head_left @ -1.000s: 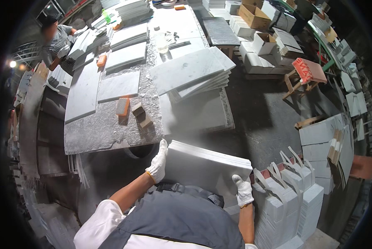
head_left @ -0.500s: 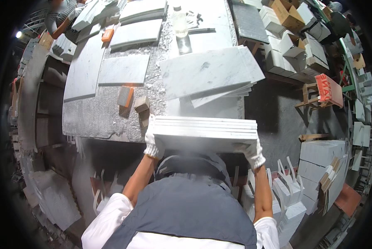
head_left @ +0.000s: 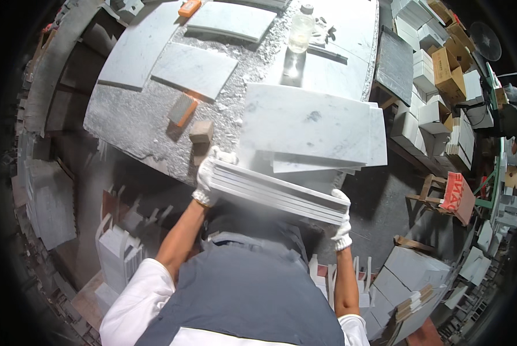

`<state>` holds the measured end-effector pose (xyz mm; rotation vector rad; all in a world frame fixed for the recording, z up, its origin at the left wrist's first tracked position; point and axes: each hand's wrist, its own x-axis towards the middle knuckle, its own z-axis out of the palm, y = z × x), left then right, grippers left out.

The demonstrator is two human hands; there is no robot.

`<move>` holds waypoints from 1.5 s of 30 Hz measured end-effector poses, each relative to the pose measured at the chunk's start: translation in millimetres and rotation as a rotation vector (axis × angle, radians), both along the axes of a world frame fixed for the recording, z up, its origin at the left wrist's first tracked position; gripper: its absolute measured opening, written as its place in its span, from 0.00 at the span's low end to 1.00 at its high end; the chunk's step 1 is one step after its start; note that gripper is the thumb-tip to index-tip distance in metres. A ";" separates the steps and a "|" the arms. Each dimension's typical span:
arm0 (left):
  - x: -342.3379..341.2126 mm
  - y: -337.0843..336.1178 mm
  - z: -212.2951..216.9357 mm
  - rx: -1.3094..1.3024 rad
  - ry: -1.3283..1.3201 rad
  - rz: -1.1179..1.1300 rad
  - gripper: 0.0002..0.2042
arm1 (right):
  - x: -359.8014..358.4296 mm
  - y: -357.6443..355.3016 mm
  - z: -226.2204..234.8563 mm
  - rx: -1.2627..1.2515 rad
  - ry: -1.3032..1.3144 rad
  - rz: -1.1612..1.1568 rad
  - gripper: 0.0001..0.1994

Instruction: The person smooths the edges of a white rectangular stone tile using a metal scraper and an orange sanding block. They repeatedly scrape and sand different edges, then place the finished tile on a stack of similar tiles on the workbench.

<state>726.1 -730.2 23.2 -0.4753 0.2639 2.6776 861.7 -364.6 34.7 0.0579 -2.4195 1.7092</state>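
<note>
Between my two gloved hands is a stack of several white marble tiles (head_left: 278, 193), its layered edges turned up toward me. My left hand (head_left: 205, 176), in a white knit glove, is closed on the left end. On the other end my right hand (head_left: 340, 222), gloved alike, grips the tiles. The stack is held just off the near edge of the worktable, slanting down to the right. Right beyond it, larger marble slabs (head_left: 310, 124) lie fanned on the table. Close to my left hand sit a small beige block (head_left: 201, 131) and an orange-and-grey sanding block (head_left: 182, 109).
More marble tiles (head_left: 195, 69) lie on the dusty worktable (head_left: 117, 118). A clear bottle (head_left: 300, 32) stands farther back. Strapped tile stacks (head_left: 120, 254) are on the floor at left, and a large tile pile (head_left: 408, 271) at right. Beyond is a wooden stool (head_left: 434, 193).
My view has turned, so the table now appears tilted. The stack in my hands has gone from level to slanting, its right end lower. Both hands keep their hold.
</note>
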 end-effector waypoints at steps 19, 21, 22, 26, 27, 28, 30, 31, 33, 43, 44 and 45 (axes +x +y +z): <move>26.6 12.1 93.5 -1.183 0.430 -0.145 0.40 | 18.1 3.7 -34.4 0.077 -0.215 0.108 0.36; 26.1 19.1 99.2 -1.234 0.436 -0.146 0.39 | 12.9 3.1 -25.0 0.023 -0.228 0.143 0.42; 25.1 21.3 100.3 -1.260 0.431 -0.134 0.38 | 11.2 2.9 -17.6 0.024 -0.281 0.140 0.45; 24.9 21.5 99.0 -1.232 0.355 -0.129 0.38 | 4.2 3.9 9.4 0.335 0.081 0.084 0.35; 24.8 19.3 98.0 -1.253 0.356 -0.155 0.38 | 2.8 4.0 12.4 0.445 0.119 0.098 0.35; 24.7 16.4 97.1 -1.265 0.374 -0.190 0.38 | 1.3 3.5 13.5 0.486 0.017 0.197 0.39; 24.4 10.4 94.8 -1.269 0.406 -0.241 0.38 | -0.7 0.9 10.8 0.364 -0.106 0.243 0.50; 24.0 7.6 93.4 -1.260 0.420 -0.257 0.38 | 0.0 -2.1 8.4 0.184 -0.199 0.248 0.53; 23.8 5.0 90.1 -1.233 0.405 -0.252 0.38 | 0.4 -7.7 3.5 0.057 -0.202 0.147 0.54; 6.9 -7.3 107.3 -0.822 0.170 0.448 0.36 | -4.3 -14.8 23.1 0.289 0.074 -0.112 0.41; 8.3 -19.2 127.2 -0.451 0.164 0.353 0.34 | -4.8 -14.5 23.4 0.309 0.064 -0.115 0.41; 5.3 -23.4 143.2 -0.144 0.250 0.203 0.32 | -4.6 -14.3 22.8 0.327 0.056 -0.114 0.42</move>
